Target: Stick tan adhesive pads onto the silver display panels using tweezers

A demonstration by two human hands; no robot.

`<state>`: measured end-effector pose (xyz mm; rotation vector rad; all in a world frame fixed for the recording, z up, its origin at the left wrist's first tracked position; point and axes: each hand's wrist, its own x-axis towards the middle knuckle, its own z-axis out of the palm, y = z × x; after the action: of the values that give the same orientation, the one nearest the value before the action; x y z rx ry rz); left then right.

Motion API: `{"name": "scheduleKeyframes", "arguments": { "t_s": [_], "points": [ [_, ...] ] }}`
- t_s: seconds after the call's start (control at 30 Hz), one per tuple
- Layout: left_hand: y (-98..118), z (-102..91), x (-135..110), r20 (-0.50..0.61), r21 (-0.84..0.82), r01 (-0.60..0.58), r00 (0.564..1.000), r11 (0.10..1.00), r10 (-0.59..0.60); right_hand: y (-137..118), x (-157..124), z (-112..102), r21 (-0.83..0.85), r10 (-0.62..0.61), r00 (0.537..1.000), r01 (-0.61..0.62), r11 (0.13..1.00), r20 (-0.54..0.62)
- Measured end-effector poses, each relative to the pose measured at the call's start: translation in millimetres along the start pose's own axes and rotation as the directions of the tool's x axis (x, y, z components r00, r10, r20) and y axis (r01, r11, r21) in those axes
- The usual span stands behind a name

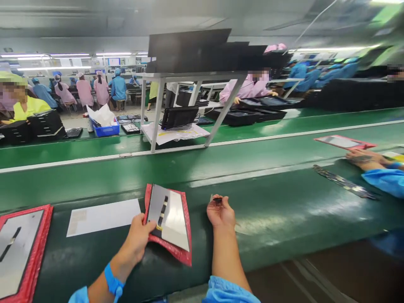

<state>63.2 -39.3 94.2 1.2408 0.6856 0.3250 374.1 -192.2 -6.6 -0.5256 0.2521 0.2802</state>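
My left hand (139,237) grips the lower left edge of a grey panel (172,219) that lies in a red bubble sleeve (176,252) on the dark green bench. A thin black strip (163,210) runs across the panel's face. My right hand (221,212) hovers just right of the panel, palm up, fingers pinched on a small dark part (217,199). A blue wrist strap (112,284) circles my left wrist.
A white sheet (104,216) lies left of the panel, and another panel in red wrap (19,252) sits at the far left. A green conveyor belt (252,155) runs behind. A co-worker's hand (366,160) rests at right near a long dark strip (344,182). A white rack (189,109) stands beyond.
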Motion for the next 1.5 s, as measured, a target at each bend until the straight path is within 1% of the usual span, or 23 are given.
{"name": "scheduleKeyframes", "arguments": {
  "t_s": [0.03, 0.1, 0.2, 0.27, 0.37, 0.47, 0.53, 0.6, 0.7, 0.8, 0.9, 1.03, 1.17, 1.3, 1.4, 1.5],
  "points": [
    [-11, -3.5, -15, -0.027, 0.025, -0.004, 1.0, 1.0, 0.004, 3, -4, 1, -0.008, 0.005, 1.0, -0.005, 1.0, 0.0],
    [-28, -9.8, -35, -0.071, 0.1, -0.003, 0.997, 0.995, 0.01, 10, -13, 1, -0.032, 0.014, 1.0, -0.013, 0.999, 0.009],
    [-37, -20.9, -49, -0.103, 0.28, 0.024, 0.995, 0.96, 0.005, 17, -29, -3, -0.082, 0.02, 0.999, -0.017, 0.996, 0.029],
    [-34, -31.2, -53, -0.096, 0.432, 0.049, 0.995, 0.901, -0.008, 19, -41, -9, -0.115, 0.021, 0.999, -0.018, 0.993, 0.032],
    [-24, -49.2, -57, -0.041, 0.636, 0.052, 0.999, 0.77, -0.033, 17, -60, -21, -0.148, 0.01, 1.0, -0.008, 0.989, 0.014],
    [-14, -63.7, -61, 0.012, 0.775, 0.022, 0.999, 0.631, -0.05, 13, -78, -33, -0.173, -0.016, 1.0, 0.013, 0.985, -0.018],
    [-12, -69.2, -64, 0.036, 0.834, 0.005, 0.997, 0.552, -0.064, 11, -89, -40, -0.188, -0.042, 0.998, 0.034, 0.982, -0.037],
    [-12, -71.9, -66, 0.055, 0.868, -0.009, 0.995, 0.496, -0.079, 10, -100, -46, -0.204, -0.068, 0.996, 0.056, 0.977, -0.051],
    [-16, -71.9, -70, 0.067, 0.893, -0.02, 0.994, 0.449, -0.088, 8, -116, -53, -0.23, -0.093, 0.994, 0.077, 0.97, -0.062],
    [-21, -68.0, -76, 0.056, 0.904, -0.009, 0.994, 0.428, -0.097, 6, -129, -57, -0.254, -0.109, 0.991, 0.087, 0.963, -0.075],
    [-25, -62.1, -81, 0.042, 0.905, 0.006, 0.994, 0.426, -0.103, 5, -137, -58, -0.281, -0.098, 0.99, 0.067, 0.958, -0.098],
    [-29, -56.4, -86, 0.032, 0.903, 0.012, 0.995, 0.43, -0.096, 11, -148, -52, -0.3, -0.054, 0.991, 0.016, 0.954, -0.119],
    [-30, -54.7, -89, 0.034, 0.909, 0.011, 0.994, 0.416, -0.102, 22, -165, -37, -0.316, -0.006, 0.99, -0.039, 0.948, -0.143],
    [-28, -55.9, -94, 0.056, 0.921, -0.011, 0.993, 0.389, -0.105, 28, -176, -25, -0.339, 0.012, 0.989, -0.062, 0.939, -0.147],
    [-24, -58.2, -98, 0.069, 0.931, -0.026, 0.992, 0.364, -0.104, 27, -176, -25, -0.354, 0.029, 0.985, -0.089, 0.931, -0.172],
    [-23, -60.6, -98, 0.065, 0.938, -0.028, 0.993, 0.347, -0.098, 24, -170, -32, -0.364, 0.045, 0.98, -0.116, 0.924, -0.196]
  ]
}}
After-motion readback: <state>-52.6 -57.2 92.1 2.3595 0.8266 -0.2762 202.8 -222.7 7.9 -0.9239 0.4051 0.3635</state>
